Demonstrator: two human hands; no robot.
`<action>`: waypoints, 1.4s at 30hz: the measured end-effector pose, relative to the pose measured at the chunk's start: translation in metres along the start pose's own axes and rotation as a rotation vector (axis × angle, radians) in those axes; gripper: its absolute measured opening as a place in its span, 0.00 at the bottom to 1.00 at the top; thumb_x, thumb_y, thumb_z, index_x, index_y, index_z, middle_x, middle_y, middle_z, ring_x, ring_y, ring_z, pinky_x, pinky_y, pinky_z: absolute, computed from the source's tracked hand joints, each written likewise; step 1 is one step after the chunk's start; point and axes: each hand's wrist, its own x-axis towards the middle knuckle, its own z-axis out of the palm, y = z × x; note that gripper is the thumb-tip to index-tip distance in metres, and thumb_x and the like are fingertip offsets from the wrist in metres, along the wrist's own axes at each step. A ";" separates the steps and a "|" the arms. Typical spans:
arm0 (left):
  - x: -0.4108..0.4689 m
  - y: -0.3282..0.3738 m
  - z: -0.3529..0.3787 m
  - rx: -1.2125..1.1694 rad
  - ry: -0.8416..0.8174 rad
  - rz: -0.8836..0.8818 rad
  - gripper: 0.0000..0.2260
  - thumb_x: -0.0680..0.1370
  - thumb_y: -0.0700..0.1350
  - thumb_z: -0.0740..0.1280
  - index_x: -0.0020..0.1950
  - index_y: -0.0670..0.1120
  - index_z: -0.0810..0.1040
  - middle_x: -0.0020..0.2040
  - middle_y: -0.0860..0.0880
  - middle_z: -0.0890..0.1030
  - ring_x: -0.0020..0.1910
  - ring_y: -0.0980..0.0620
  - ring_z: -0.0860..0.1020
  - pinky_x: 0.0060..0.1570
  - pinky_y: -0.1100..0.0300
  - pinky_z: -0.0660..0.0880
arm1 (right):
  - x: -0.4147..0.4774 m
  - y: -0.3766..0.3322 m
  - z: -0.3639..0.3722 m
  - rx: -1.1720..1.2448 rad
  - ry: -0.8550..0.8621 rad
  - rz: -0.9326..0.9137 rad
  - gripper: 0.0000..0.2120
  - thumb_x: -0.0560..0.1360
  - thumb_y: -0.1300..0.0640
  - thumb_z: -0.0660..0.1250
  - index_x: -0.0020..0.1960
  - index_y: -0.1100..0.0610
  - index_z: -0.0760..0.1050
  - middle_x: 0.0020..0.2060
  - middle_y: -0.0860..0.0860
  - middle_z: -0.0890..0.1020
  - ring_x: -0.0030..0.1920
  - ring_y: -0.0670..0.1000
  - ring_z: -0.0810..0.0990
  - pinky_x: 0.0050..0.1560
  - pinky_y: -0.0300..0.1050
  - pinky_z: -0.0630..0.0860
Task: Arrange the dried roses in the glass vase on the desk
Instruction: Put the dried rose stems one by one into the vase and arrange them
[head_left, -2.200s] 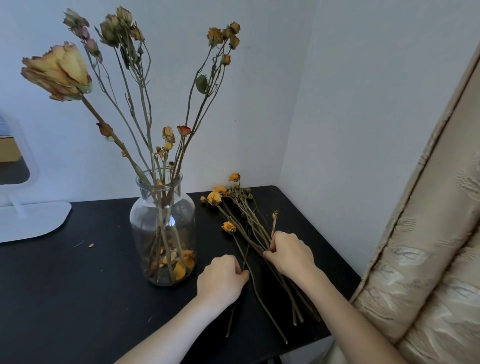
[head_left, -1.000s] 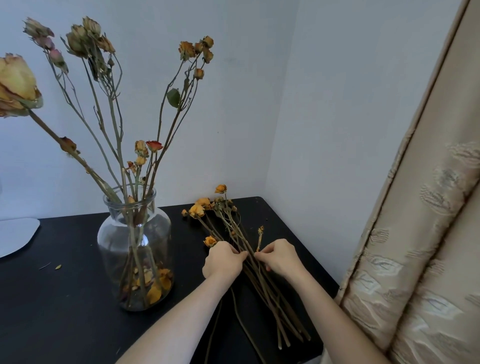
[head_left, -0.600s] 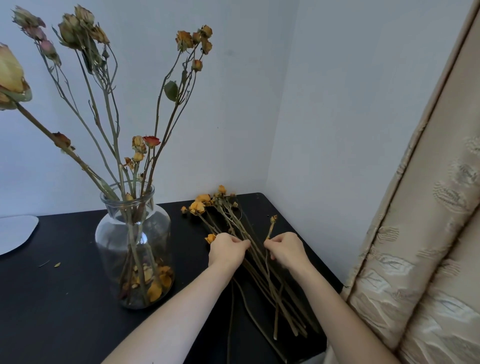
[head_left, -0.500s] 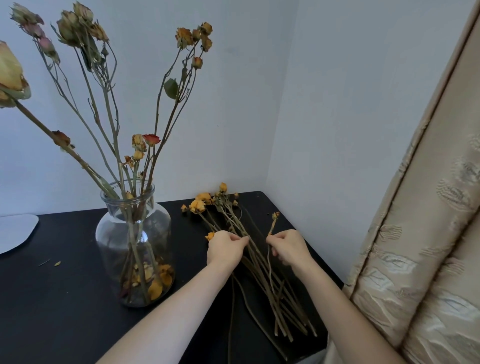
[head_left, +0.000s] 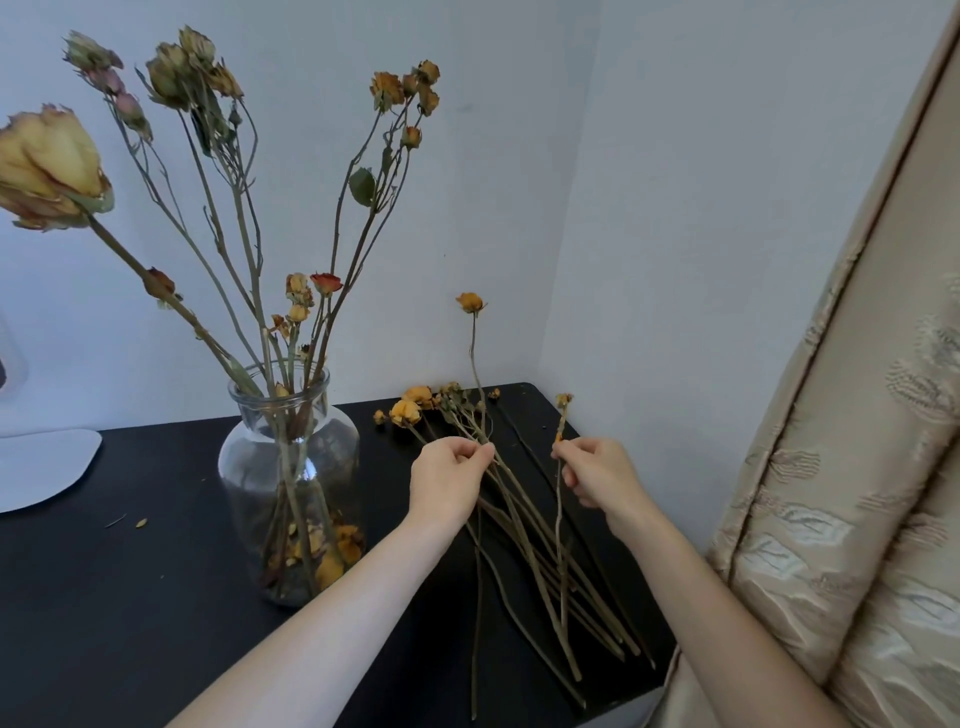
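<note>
Head view shows one glass vase (head_left: 291, 467) on the desk (head_left: 130, 597), left of both grips. The left grip (head_left: 449, 480) pinches one raised rose stem (head_left: 474, 358); the right grip (head_left: 597, 475) pinches one shorter stem (head_left: 559, 499). Under them lie loose roses (head_left: 524, 525), too tangled to count.

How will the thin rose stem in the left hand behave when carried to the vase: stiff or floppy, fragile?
Probably stiff: the rose stem stands nearly upright above the left hand without drooping. Likely light, since a fingertip pinch carries it. Probably brittle: loose petals lie at the bottom of the glass vase.
</note>
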 end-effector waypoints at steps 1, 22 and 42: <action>-0.001 0.003 -0.002 -0.001 0.003 0.029 0.08 0.77 0.47 0.65 0.46 0.43 0.81 0.39 0.49 0.80 0.41 0.55 0.76 0.41 0.64 0.70 | -0.001 -0.003 -0.001 0.012 0.015 -0.031 0.10 0.76 0.58 0.62 0.39 0.60 0.77 0.20 0.47 0.71 0.18 0.42 0.64 0.19 0.34 0.60; -0.076 0.058 -0.091 0.032 0.054 0.545 0.04 0.76 0.48 0.65 0.44 0.57 0.76 0.26 0.58 0.70 0.29 0.62 0.68 0.35 0.74 0.66 | -0.036 -0.060 0.012 0.249 0.114 -0.427 0.05 0.78 0.56 0.61 0.45 0.54 0.74 0.20 0.45 0.73 0.20 0.39 0.68 0.22 0.27 0.65; -0.077 0.129 -0.202 0.049 0.735 0.734 0.05 0.77 0.46 0.66 0.47 0.48 0.82 0.26 0.54 0.67 0.29 0.58 0.67 0.35 0.69 0.69 | -0.056 -0.088 0.051 0.265 -0.061 -0.516 0.05 0.78 0.56 0.62 0.45 0.54 0.75 0.20 0.45 0.73 0.21 0.40 0.68 0.21 0.29 0.65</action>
